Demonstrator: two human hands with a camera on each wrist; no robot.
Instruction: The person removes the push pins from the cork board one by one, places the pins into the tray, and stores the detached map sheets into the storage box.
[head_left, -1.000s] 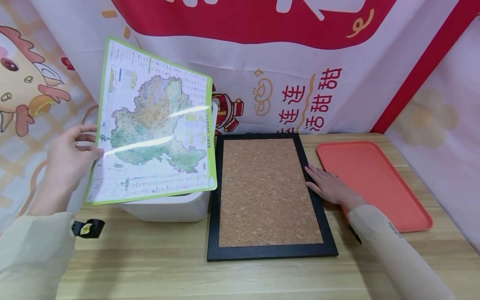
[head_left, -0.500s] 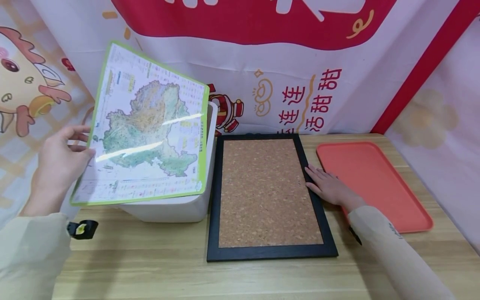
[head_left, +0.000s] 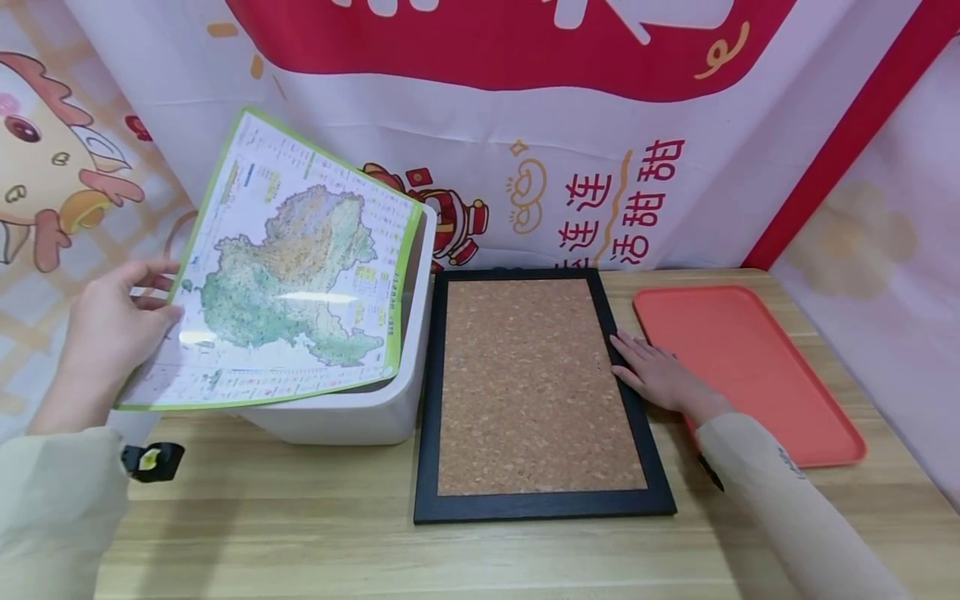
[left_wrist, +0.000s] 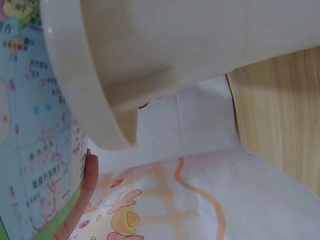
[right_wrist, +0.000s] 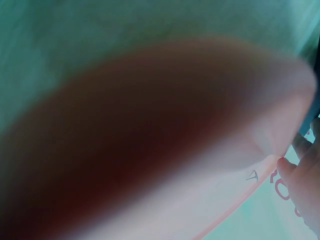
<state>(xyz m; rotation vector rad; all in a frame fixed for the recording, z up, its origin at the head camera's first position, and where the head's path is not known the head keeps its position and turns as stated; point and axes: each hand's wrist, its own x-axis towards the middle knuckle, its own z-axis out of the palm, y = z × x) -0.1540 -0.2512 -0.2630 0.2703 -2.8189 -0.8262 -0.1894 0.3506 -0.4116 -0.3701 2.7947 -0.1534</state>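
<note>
My left hand (head_left: 108,333) pinches the left edge of a map sheet (head_left: 300,275) with a green border. The sheet is tilted over a white bin (head_left: 337,423) and covers most of its opening. In the left wrist view, a finger (left_wrist: 90,175) lies at the sheet's edge, close to the bin's rim (left_wrist: 75,75). Flat on the table is a cork board (head_left: 540,383) in a black frame. My right hand (head_left: 660,375) rests with extended fingers on the frame's right side. The right wrist view is mostly blurred.
A red tray (head_left: 765,375) lies to the right of the board, partly under the right forearm. Behind the wooden table (head_left: 300,525) hangs a printed cloth (head_left: 487,125) with red and white patterns. A patterned cloth also stands at the left.
The left hand has moved left and slightly down with the map sheet, whose upper edge is now lower. More of the bin's right rim shows. The right hand has stayed on the frame.
</note>
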